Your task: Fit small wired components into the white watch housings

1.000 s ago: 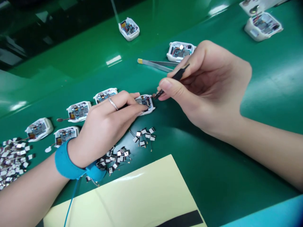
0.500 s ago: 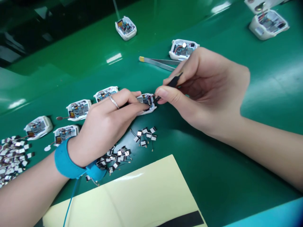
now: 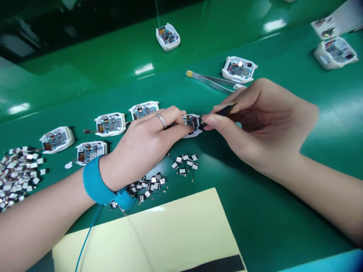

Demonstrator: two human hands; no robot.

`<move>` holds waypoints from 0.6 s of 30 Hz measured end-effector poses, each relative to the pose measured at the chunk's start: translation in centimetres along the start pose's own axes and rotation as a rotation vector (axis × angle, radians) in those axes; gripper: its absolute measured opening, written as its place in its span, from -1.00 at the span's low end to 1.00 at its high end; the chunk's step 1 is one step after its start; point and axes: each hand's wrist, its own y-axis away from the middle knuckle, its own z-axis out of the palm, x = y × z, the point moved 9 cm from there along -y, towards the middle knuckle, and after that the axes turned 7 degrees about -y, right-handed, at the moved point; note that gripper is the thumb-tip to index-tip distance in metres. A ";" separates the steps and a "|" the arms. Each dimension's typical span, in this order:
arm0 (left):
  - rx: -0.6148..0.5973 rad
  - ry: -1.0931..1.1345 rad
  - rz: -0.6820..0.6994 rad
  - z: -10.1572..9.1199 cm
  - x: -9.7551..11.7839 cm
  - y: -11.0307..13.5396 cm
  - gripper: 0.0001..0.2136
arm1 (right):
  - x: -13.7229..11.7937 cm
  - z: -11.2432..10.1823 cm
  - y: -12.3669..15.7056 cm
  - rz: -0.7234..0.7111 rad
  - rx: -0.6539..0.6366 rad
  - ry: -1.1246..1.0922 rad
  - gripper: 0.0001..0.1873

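Note:
A small white open casing with a circuit board (image 3: 191, 123) lies on the green table (image 3: 255, 204) at the middle. My left hand (image 3: 147, 145), with a ring and a blue wrist strap, pinches that casing with its fingertips and holds it down. My right hand (image 3: 263, 121) is closed on a thin black tool (image 3: 221, 112), whose tip touches the right side of the board. Just below the casing lies a little group of small square silver parts with wires (image 3: 185, 163).
Several more open casings (image 3: 110, 124) sit in a row to the left, others farther back (image 3: 239, 69) and at the right (image 3: 336, 52). Metal tweezers (image 3: 211, 80) lie behind my right hand. Heaps of silver parts (image 3: 17, 175) lie left. A pale yellow sheet (image 3: 170, 234) covers the near edge.
My right hand has come lower and closer to the casing, bringing the black tool's tip onto the board. My left hand keeps its hold. The view has shifted slightly.

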 end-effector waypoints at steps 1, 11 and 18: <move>0.002 -0.007 0.002 0.0 0.0 0.0 -0.82 | 0.0 0.0 0.0 0.004 0.005 0.001 -0.76; 0.037 -0.050 0.050 0.0 0.1 0.2 -0.80 | -0.1 -0.6 0.1 0.007 0.059 0.004 -0.78; 0.008 -0.056 0.041 0.1 0.0 0.2 -0.80 | 0.1 -0.5 0.1 0.036 0.060 -0.027 -0.77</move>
